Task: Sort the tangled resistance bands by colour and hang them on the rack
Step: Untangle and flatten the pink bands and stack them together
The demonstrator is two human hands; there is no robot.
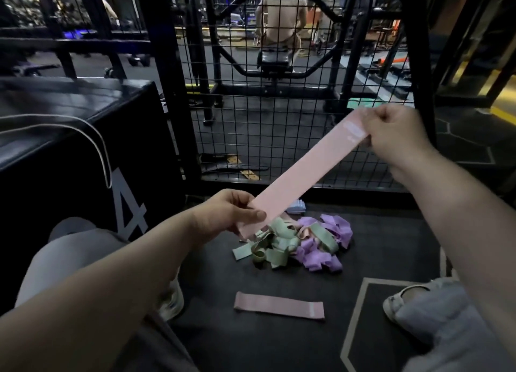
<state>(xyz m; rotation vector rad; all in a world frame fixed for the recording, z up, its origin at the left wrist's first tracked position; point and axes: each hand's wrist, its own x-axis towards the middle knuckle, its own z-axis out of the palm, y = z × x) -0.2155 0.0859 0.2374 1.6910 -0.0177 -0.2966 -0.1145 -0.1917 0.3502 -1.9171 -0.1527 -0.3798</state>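
So you've got the pink band (pixel 301 173) stretched flat across mid-frame, left grip (pixel 231 212) pinching its lower end and right grip (pixel 396 137) curled round the upper, probably checking it's untwisted before it joins the other pink (pixel 279 309) on the floor (pixel 391 246) below the pile (pixel 296 243).

The left hand (pixel 231 212) and the right hand (pixel 396 137) are bare, and both forearms are bare from the wrists back to the picture's edge. Below and behind the left hand, loose light-grey trousers (pixel 75 248) show plain, softly creased cloth, and the same grey cloth appears below the right hand, where a wide hem falls over the foot. Each foot wears a pale, off-white shoe: the left shoe (pixel 171 299) below the left forearm has a thick rounded sole, and the right shoe (pixel 402 296) below the right forearm has a rounded, light-rimmed toe.
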